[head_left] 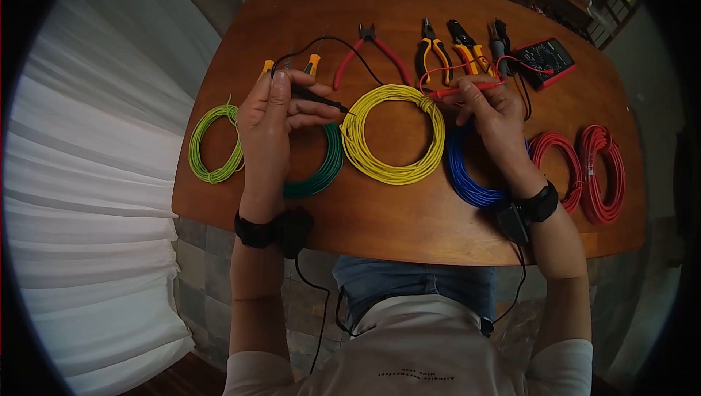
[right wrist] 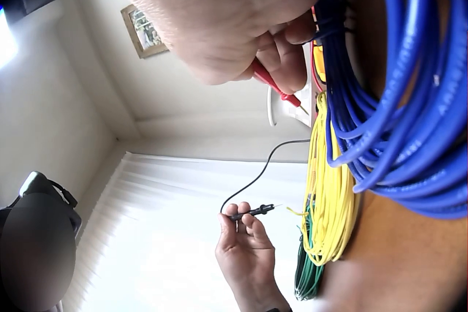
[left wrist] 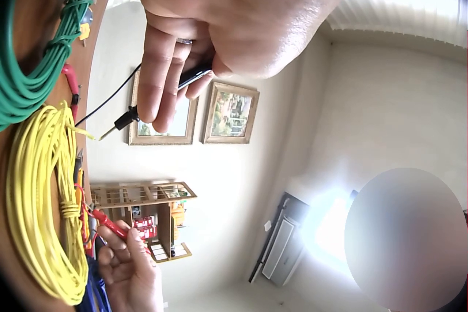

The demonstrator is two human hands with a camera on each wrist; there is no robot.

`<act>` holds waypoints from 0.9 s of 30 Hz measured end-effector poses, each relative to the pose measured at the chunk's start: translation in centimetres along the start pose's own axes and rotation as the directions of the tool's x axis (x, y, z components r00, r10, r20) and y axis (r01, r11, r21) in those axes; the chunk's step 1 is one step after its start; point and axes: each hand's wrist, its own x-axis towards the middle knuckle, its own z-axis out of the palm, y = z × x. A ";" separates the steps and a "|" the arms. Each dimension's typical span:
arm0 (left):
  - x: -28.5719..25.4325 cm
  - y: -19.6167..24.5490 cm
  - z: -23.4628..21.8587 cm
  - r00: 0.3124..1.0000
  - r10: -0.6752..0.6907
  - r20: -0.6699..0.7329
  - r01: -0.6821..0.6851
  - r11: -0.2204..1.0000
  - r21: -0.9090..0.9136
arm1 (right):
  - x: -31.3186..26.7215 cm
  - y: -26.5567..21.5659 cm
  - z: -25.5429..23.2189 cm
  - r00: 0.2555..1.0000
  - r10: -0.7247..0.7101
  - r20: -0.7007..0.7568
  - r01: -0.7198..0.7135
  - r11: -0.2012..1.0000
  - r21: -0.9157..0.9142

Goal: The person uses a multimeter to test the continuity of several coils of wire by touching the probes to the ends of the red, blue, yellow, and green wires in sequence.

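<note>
My left hand (head_left: 272, 115) holds a black multimeter probe (head_left: 319, 98) between thumb and fingers. Its metal tip points at a loose end on the left side of the yellow wire coil (head_left: 394, 175); in the left wrist view the tip (left wrist: 110, 133) is close beside that yellow end (left wrist: 85, 133). A red multimeter probe (head_left: 467, 89) is pinched in my right hand (head_left: 496, 122), its tip directed at the bound upper right of the yellow coil. Thin leads trail from both probes, the red one toward the multimeter (head_left: 544, 62) at the table's back right.
Light green (head_left: 217, 144), dark green (head_left: 332, 162), blue (head_left: 467, 177) and red coils (head_left: 603, 175) lie along the wooden table (head_left: 409, 231). Behind them are red-handled cutters (head_left: 371, 49), pliers (head_left: 434, 52), a wire stripper (head_left: 469, 47) and screwdrivers (head_left: 312, 66). A white curtain (head_left: 95, 177) hangs left.
</note>
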 end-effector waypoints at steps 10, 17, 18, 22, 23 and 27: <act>0.0 -0.1 0.2 0.999 -0.039 0.016 0.039 0.998 0.044 | 0.2 0.6 0.1 0.997 -0.069 0.030 0.071 0.997 -0.044; 0.1 -0.2 0.2 0.999 -0.032 0.004 0.032 0.999 0.007 | 0.3 1.1 0.1 0.994 -0.082 0.066 0.083 0.996 -0.013; 0.1 -0.2 0.2 1.000 -0.031 0.004 0.031 0.999 0.008 | 0.3 1.2 0.1 0.994 -0.085 0.073 0.087 0.996 -0.020; 0.1 -0.1 0.3 0.999 -0.038 -0.003 0.038 0.999 0.013 | 0.2 0.8 0.2 0.995 -0.067 0.073 0.073 0.994 -0.085; 0.1 -0.1 0.3 0.999 -0.038 -0.001 0.038 0.999 0.010 | 0.3 0.9 0.1 0.996 -0.060 0.071 0.063 0.997 -0.046; 0.1 -0.3 0.2 0.999 -0.038 -0.002 0.038 0.999 0.013 | 0.1 0.5 0.2 0.996 -0.051 0.075 0.056 0.997 -0.058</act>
